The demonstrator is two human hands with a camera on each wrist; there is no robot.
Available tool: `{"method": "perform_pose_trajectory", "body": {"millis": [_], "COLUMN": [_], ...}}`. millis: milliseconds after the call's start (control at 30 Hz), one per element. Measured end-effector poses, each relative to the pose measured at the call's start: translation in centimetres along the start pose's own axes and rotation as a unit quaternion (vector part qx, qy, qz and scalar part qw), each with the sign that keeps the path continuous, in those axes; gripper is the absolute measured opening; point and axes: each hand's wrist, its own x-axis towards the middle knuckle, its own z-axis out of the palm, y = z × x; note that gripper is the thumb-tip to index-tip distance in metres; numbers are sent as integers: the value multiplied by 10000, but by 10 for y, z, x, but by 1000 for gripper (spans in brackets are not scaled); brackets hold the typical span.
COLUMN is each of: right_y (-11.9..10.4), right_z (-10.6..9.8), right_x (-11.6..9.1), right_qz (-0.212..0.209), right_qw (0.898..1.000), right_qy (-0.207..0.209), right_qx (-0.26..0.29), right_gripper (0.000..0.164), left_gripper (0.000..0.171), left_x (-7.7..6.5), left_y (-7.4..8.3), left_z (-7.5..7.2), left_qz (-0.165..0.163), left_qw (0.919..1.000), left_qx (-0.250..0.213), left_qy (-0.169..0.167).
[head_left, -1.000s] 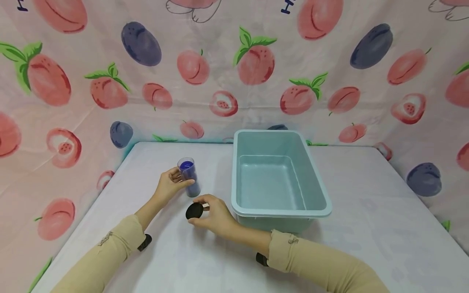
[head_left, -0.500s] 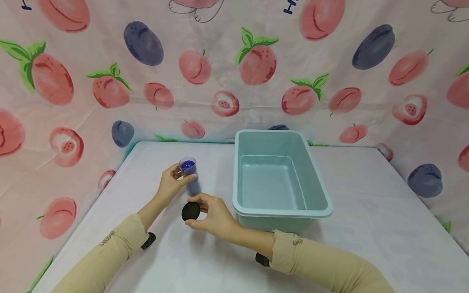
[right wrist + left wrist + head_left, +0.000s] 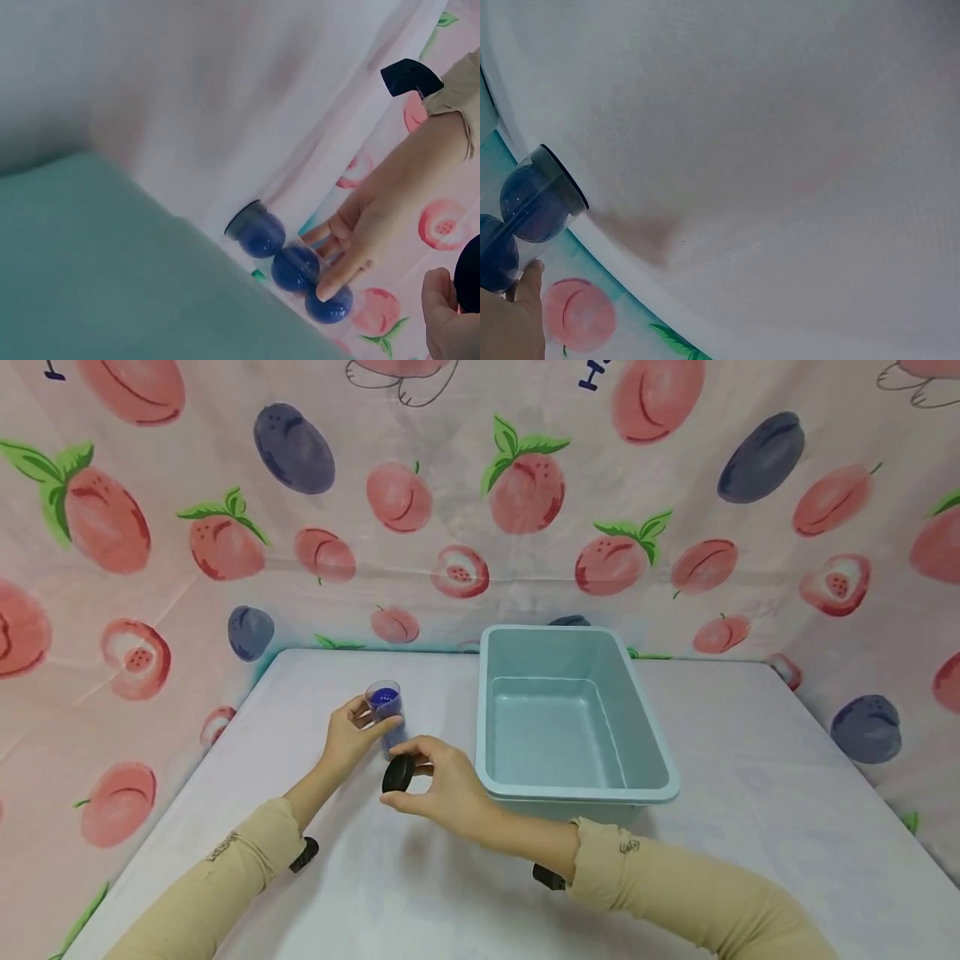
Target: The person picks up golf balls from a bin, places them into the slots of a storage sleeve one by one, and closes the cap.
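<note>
My left hand [image 3: 348,739] grips a clear plastic tube [image 3: 386,700], fingers behind it and thumb across its near side. The tube is roughly upright with its uncovered top upward. Three blue balls [image 3: 295,268] are stacked inside, seen in the right wrist view, above a dark base [image 3: 246,217]. Between thumb and fingertips, my right hand [image 3: 456,793] pinches a round black lid [image 3: 398,773], tilted almost on edge. The lid is in front of the tube and overlaps its lower end in the head view. In the left wrist view, two balls show in the tube's lower part.
A pale blue-green plastic basin [image 3: 577,795] stands to the right of the tube, close beyond my right hand. Everything is on a white-covered table [image 3: 750,810]. A fruit-print cloth [image 3: 480,485] hangs behind and along the sides.
My right hand has risen slightly and moved a little right over the last half second, turning the lid more edge-on. The left hand and tube stay nearly still.
</note>
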Motion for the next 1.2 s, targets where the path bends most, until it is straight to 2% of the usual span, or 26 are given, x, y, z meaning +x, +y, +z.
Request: {"method": "perform_pose_trajectory", "body": {"millis": [433, 767, 900, 1200], "right_y": [-18, -32, -39, -52], "right_z": [-20, -34, -38, -45], "right_x": [-1, 4, 9, 20], "right_qz": [-34, -47, -192, -647], "right_qw": [9999, 9998, 9997, 9978], "right_qy": [-77, -88, -109, -62], "right_qx": [-89, 176, 64, -150], "right_gripper": [46, 46, 44, 43], "left_gripper": [55, 55, 55, 49], "left_x": [-1, -1, -1, 1], "left_y": [-2, -1, -1, -2], "left_z": [-3, -4, -5, -5], "left_qz": [-185, -173, -103, 122], "left_qw": [9996, 9995, 9996, 9993], "left_qx": [40, 5, 74, -171], "left_qy": [-227, -253, -232, -304]}}
